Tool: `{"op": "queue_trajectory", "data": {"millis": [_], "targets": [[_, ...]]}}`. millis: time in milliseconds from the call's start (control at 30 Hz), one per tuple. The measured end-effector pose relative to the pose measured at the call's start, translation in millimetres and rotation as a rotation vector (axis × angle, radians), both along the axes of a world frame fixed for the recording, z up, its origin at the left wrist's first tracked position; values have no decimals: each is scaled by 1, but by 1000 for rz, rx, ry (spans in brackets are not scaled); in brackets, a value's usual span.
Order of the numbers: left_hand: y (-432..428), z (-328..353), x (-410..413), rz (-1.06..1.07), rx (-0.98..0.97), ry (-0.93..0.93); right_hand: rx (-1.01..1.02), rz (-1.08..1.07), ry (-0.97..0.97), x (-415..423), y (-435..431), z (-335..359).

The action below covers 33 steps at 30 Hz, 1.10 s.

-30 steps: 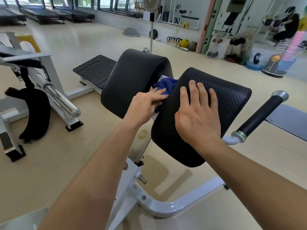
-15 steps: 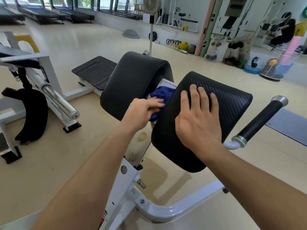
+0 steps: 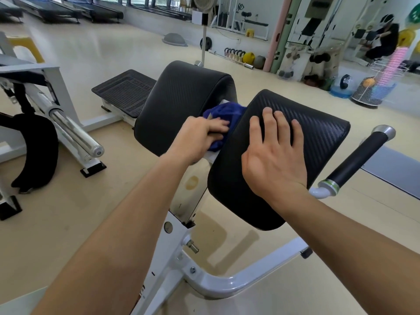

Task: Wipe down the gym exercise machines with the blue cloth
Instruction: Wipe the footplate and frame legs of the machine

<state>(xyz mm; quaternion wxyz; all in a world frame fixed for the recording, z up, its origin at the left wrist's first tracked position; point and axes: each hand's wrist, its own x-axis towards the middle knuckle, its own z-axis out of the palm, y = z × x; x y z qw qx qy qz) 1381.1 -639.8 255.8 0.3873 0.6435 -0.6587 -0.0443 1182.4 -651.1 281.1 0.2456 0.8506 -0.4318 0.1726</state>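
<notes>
Landmark: the right pad, black and textured, tilted on the machine. Everything here is placed from it.
Left hand: just left of the right pad, down at the gap, fingers curled round a bunched-up wad of fabric and grasping it.
Blue cloth: in that gap, touching the right pad's left edge. It bulges out above and below the gripping fingers (the thumb is hidden, so how deep the hold goes I can't say).
Right hand: flat on top of the right pad, fingers straight and slightly spread, palm down, holding nothing.
Left pad: the matching black cushion, just beside the right pad on its left, with only the narrow gap between them.
White frame: runs below the right pad, its tube curving across the floor.
Handle: black grip with a silver cap, sticking out to the right of the right pad.
Footplate: ribbed and black, well off to the left beyond the right pad.
Barbell sleeve: chrome, further left again, well apart from the right pad.
</notes>
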Motion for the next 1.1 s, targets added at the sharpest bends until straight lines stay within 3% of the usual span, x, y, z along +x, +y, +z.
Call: {"op": "queue_trajectory", "data": {"millis": [167, 433, 633, 833, 1100], "targets": [[43, -37, 1, 67, 57, -13, -7, -6, 2, 0, 0, -1], [-29, 26, -22, 92, -74, 149, -17, 3, 2, 0, -1, -3], [18, -16, -6, 60, 17, 82, -21, 17, -8, -1, -3, -3], [73, -69, -16, 231, 141, 119, -2, 24, -21, 0, 1, -3], [119, -106, -42, 434, 67, 607, 20, 220, -104, 0, 39, -31]]}}
